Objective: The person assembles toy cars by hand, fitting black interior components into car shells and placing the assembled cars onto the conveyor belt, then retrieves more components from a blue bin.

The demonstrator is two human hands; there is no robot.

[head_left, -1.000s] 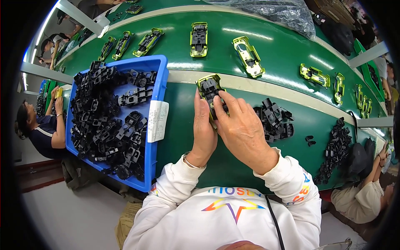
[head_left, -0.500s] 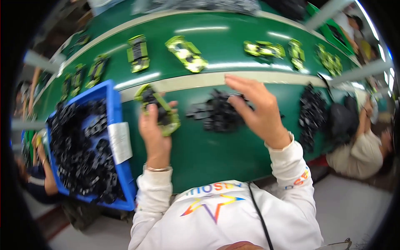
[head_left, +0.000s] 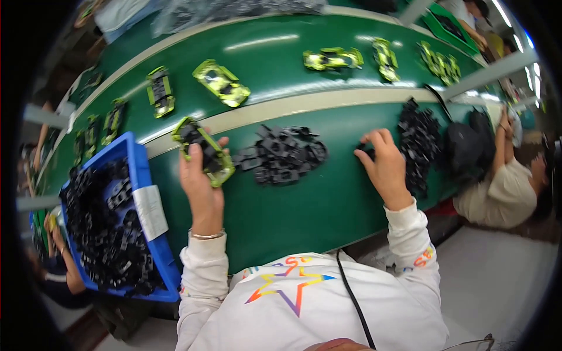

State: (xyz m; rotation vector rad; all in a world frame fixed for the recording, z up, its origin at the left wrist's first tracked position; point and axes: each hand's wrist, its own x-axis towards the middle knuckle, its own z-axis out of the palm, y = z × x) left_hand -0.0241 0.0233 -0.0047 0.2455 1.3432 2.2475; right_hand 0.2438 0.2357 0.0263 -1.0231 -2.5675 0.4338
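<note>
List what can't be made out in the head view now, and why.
Head: palm side of the lime-green and black plastic toy car, hidden by the left hand.
Head: tiny black piece, mostly covered by the right hand; whether it is gripped is unclear.
Head: floor of the blue rectangular plastic bin, largely buried under black plastic parts.
Head: crumpled translucent plastic sheeting, cut off by the top edge.

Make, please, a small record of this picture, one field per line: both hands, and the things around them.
Left hand: holds a yellow-green and black toy car
Right hand: fingertips at a small black piece; firm grip unclear
Between hands: black parts pile
Right of right hand: second black pile
Left side: blue bin holding black parts
Beyond hands: other toy cars on green surface
</note>
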